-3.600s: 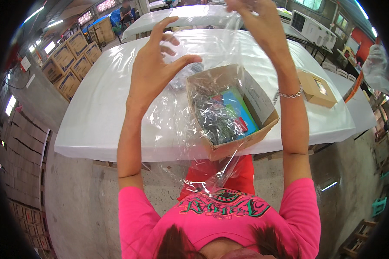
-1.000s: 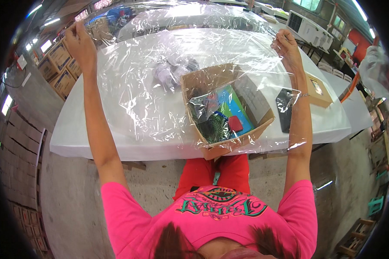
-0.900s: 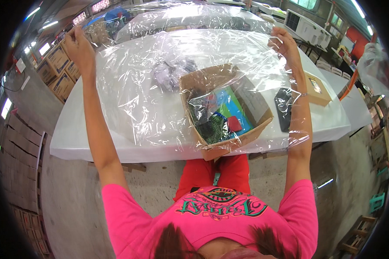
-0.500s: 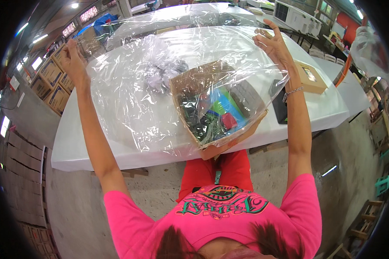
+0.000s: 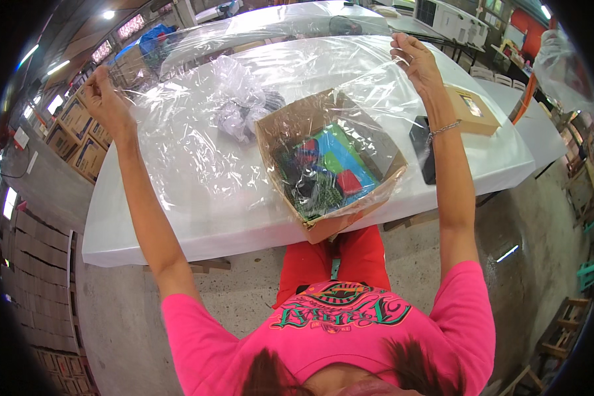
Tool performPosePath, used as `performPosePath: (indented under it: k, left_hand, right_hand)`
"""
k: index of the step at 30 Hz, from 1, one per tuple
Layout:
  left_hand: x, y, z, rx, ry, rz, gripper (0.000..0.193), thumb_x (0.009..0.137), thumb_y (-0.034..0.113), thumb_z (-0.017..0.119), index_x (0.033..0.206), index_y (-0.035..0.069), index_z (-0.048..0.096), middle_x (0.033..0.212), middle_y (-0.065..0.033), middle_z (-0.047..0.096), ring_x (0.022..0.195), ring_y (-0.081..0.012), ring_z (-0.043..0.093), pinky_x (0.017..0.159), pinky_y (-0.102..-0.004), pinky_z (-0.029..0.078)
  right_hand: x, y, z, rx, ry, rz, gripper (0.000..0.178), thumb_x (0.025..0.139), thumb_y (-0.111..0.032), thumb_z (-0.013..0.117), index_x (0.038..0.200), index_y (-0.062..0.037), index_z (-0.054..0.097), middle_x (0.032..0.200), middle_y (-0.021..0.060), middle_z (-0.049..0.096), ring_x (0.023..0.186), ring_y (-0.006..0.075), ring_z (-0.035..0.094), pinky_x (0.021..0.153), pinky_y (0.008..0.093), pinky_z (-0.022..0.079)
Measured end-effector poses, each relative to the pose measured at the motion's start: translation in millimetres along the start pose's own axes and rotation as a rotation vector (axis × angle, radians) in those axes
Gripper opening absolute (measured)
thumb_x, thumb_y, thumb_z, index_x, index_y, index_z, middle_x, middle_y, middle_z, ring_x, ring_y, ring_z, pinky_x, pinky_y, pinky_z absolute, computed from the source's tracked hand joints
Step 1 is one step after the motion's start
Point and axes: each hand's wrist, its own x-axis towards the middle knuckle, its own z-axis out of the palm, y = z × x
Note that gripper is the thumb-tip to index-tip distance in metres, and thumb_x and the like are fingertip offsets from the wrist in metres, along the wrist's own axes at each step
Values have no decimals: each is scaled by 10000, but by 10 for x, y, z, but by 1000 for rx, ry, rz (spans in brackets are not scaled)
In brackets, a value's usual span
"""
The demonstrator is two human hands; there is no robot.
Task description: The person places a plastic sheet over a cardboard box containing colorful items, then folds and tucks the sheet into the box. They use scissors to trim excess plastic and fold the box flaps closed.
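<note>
Plastic sheet [image 5: 188, 148], one, pinched in left hand [image 5: 107, 102] and right hand [image 5: 418, 65] over one box [image 5: 333, 228]

From my remote post I see the left hand [image 5: 109, 105] and right hand [image 5: 418, 65] pinching a clear film [image 5: 178, 132] spread above an open cardboard box [image 5: 333, 228]; crumpled pale plastic [image 5: 234, 120] lies beside it on the white bench [image 5: 129, 231].

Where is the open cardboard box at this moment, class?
In the head view, the open cardboard box is just right of centre, at the white table's near edge, between crumpled pale plastic and a flat black object.
</note>
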Motion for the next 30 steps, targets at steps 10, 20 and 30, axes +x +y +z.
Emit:
performPosePath:
  k: [10, 20, 30]
  left_hand:
    - [-260, -203, -180, 113, 69, 74, 227, 925, 266, 611, 938, 39, 600, 761, 26, 516, 612, -23, 388, 511, -198, 291]
    - [-164, -402, -332, 279, -34, -125, 486, 877, 447, 632, 1077, 7, 582, 798, -39, 561, 727, -110, 502, 653, -254, 402]
    - [-387, 699, 682, 707, -569, 685, 488, 900, 389, 598, 1264, 70, 541, 1300, -135, 530, 1175, -272, 509, 1009, -375, 370]
  right_hand:
    - [-21, -142, 43, -81, 38, -136, 231, 841, -214, 711, 967, -21, 688, 826, 47, 671, 701, 112, 629, 632, 228, 485]
    - [398, -432, -31, -84, -67, -437, 274, 921, -258, 615, 1062, -24, 630, 893, 23, 637, 733, 125, 634, 659, 234, 494]
    - [-178, -1101, 547, -327, 74, -472, 197, 922, -257, 613, 939, -61, 628, 718, -23, 569, 605, 60, 539, 537, 187, 408]
